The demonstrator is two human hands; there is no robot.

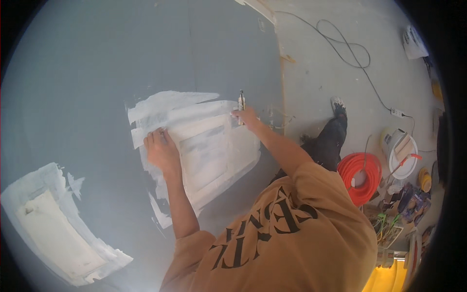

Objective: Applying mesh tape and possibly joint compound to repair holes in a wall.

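A grey-blue wall panel [146, 53] fills the left and middle, with a rectangular patch of white filler [204, 146] spread over it. At the patch's upper right, my right hand [246, 118] is closed around a slim utility knife [241, 103], which stands upright with its dark end pointing up. My left hand [163, 150] rests at the patch's left side, fingers bent and drawn together against the white surface. Whatever sits between those fingertips is too small to make out. Inside the patch a paler rectangular strip outline shows.
A second white patch [58, 233] covers the panel at lower left. To the right, the floor holds a black cable [360, 65], a power strip [397, 113], a red hose coil [360, 177], a white bucket [403, 151] and a clutter of tools. My dark-trousered leg [326, 141] stands near the panel edge.
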